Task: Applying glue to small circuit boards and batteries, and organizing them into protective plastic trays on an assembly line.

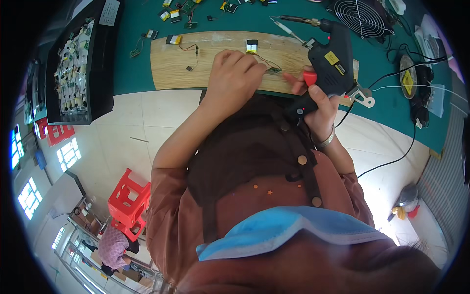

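My right hand [320, 105] is wrapped around the grip of a black soldering gun [338, 54] with a red trigger. The gun's tip and a thin feed tube point up and to the left, away from my fingers. My left hand [235, 81] is closed in a pinch at the end of a small green circuit board [275, 70]; the exact grip is partly hidden. Thin wires run from that board to a silver and yellow battery [252, 46] above my left fingers. Both lie over a wooden board [169, 68].
Another battery [174, 39] with wires and a small part [190, 68] lies at left on the wood. More batteries with boards [171, 14] lie behind. A black bin [105, 63] full of parts stands left, a fan [360, 17] far right. Black cables [409, 147] trail at right.
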Tool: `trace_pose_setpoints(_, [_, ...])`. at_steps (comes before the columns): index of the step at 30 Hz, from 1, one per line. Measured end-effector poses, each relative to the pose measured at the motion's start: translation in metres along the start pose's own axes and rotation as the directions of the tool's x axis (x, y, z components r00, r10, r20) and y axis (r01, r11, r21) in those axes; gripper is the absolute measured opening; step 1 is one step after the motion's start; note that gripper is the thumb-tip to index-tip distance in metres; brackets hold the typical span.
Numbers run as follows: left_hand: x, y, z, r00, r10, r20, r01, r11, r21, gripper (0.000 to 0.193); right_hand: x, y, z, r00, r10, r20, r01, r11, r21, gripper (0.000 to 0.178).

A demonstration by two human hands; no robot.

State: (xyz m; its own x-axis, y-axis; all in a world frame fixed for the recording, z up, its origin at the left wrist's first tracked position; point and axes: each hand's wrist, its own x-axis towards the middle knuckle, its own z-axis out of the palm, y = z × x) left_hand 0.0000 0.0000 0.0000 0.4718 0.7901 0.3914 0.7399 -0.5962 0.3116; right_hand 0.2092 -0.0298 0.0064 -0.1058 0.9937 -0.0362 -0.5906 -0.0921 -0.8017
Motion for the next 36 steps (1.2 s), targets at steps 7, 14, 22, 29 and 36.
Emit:
trace_pose_setpoints(7, [0.042,-0.002,0.004,0.998,-0.051,-0.039,0.047,0.994,-0.096,0.010,-0.002,-0.018,-0.016,0.987,-0.143,-0.079,0.141,0.990,-0.029,0.031])
trace_pose_setpoints(14, [0.087,0.009,-0.016,0.999,-0.047,0.022,0.052,0.891,-0.450,0.010,-0.006,-0.040,-0.037,0.942,-0.244,-0.231,0.236,0.970,-0.061,0.034])
trace_pose_setpoints(22, [0.122,0.015,-0.007,0.906,0.421,-0.044,-0.422,0.888,-0.184,0.017,-0.007,-0.059,-0.054,0.838,-0.429,-0.338,0.404,0.903,-0.145,0.040])
trace_pose_setpoints(29, [0.096,-0.022,-0.009,0.803,0.567,0.183,-0.584,0.810,0.050,0.022,-0.006,-0.049,-0.044,0.912,-0.291,-0.291,0.284,0.956,-0.065,0.036])
trace_pose_setpoints(36, [0.103,-0.003,-0.002,0.978,0.205,0.029,-0.180,0.911,-0.372,0.013,-0.002,-0.045,-0.042,0.926,-0.295,-0.235,0.272,0.954,-0.126,0.040])
